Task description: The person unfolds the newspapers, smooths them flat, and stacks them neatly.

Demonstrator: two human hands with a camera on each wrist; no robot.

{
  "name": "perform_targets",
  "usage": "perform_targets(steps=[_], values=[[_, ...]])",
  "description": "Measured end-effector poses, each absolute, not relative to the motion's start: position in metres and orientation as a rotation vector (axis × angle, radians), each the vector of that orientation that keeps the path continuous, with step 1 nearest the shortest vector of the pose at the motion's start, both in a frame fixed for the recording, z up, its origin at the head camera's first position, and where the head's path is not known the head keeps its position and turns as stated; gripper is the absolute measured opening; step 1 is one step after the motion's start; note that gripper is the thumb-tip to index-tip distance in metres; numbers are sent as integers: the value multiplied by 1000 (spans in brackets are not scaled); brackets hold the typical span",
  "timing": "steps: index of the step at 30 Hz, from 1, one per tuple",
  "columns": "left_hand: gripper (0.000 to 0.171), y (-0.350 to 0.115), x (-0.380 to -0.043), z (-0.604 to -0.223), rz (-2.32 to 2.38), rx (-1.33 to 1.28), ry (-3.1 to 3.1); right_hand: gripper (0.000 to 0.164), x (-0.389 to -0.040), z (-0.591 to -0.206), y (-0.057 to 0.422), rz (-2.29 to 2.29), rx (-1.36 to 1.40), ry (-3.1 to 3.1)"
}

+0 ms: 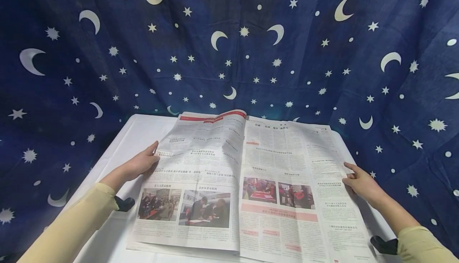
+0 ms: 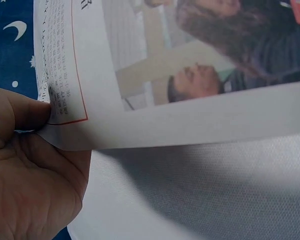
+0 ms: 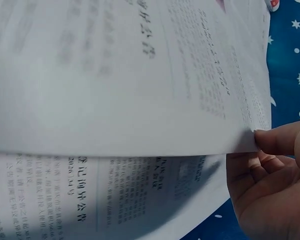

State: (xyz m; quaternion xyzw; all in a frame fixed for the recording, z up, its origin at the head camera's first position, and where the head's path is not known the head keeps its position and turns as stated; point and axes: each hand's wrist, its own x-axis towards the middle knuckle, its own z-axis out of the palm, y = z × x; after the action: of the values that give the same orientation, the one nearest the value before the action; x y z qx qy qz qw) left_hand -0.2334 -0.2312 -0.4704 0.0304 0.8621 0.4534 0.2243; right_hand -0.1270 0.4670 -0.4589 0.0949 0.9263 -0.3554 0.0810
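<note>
An open newspaper [image 1: 276, 161] lies spread in the head view, its left page [image 1: 172, 143] bulging up near the centre fold. My left hand [image 1: 141, 163] pinches the left edge. In the left wrist view the thumb of that hand [image 2: 37, 185] lies over the paper and the fingers are beneath, with the sheet's edge raised above the white surface. At the right edge, my right hand [image 1: 365, 185] holds a sheet. The right wrist view has this hand [image 3: 270, 185] pinching a lifted sheet [image 3: 115, 120], with another printed page [image 3: 120, 195] below it.
Beneath the newspaper is a white-covered table [image 1: 122, 139]. A dark blue cloth [image 1: 201, 83] with moons and stars hangs behind and around it. Black wrist mounts [image 1: 124, 204] show at both cream sleeves [image 1: 77, 217].
</note>
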Motion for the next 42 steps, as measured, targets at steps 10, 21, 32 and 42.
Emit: perform_targets(steps=[10, 21, 32, 42], values=[[75, -231, -235, -476, 1171, 49, 2412, 70, -129, -468, 478, -917, 354, 2817], [74, -232, -241, -480, 1127, 89, 2459, 67, -124, -479, 494, -855, 375, 2855], [73, -223, -247, -484, 966, 86, 2552, 69, -129, -482, 503, -854, 413, 2821], [71, -218, -249, -486, 838, 41, 2612, 63, -135, -487, 504, -802, 482, 2881]])
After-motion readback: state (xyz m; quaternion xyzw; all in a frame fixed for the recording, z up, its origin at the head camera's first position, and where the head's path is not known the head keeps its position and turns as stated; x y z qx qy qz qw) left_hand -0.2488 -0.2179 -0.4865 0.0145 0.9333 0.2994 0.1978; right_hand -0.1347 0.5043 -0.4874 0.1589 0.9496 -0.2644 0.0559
